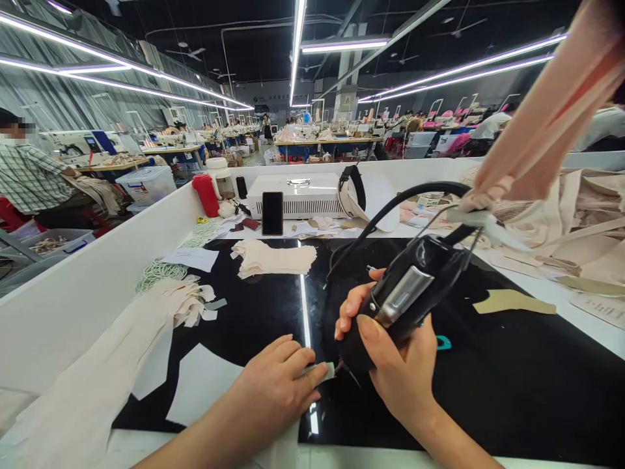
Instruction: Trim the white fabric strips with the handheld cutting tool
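My right hand (400,358) is wrapped round a black corded hand tool (398,303) with a silver metal plate on its side. The tool tilts down to the left, and its exact kind is unclear. A twisted pink cloth (551,111) is tied at its upper end, where a thick black cable (390,205) also comes out. My left hand (280,384) is closed on a small pale strip (328,371), its fingers low over the glossy black work surface (469,391). The strip's end points at thin wires or threads by the tool's lower tip. The fingers hide most of it.
Stacked cream fabric pieces (273,258) lie at the back, more cream strips (112,352) at left beside white paper (202,384). A phone (272,213) leans on a white box (312,185). At right are a beige piece (512,303) and a fabric heap (581,221). A co-worker (29,169) sits left.
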{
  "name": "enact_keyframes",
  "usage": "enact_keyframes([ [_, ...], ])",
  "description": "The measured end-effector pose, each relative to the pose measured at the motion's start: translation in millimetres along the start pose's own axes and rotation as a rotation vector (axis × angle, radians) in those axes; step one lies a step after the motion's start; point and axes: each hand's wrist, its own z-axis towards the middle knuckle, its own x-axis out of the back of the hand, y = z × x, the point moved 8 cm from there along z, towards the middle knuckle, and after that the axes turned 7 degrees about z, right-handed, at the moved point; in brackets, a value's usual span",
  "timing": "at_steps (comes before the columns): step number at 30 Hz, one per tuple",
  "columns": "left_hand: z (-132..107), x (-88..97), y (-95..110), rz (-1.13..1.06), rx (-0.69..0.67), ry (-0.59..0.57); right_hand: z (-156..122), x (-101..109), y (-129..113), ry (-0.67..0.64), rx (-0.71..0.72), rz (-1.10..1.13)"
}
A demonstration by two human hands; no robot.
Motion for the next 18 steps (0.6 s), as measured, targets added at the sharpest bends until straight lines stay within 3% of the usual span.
enact_keyframes([
  [9, -12.3, 11.5, -0.7, -0.138, 0.04, -0.019, -2.6, 8.1, -3.7, 0.008, 0.011, -0.015],
  [18, -13.5, 11.6, 2.4, -0.172, 0.064, -0.015, -3.4, 11.0, -7.9, 0.015, 0.007, -0.018],
])
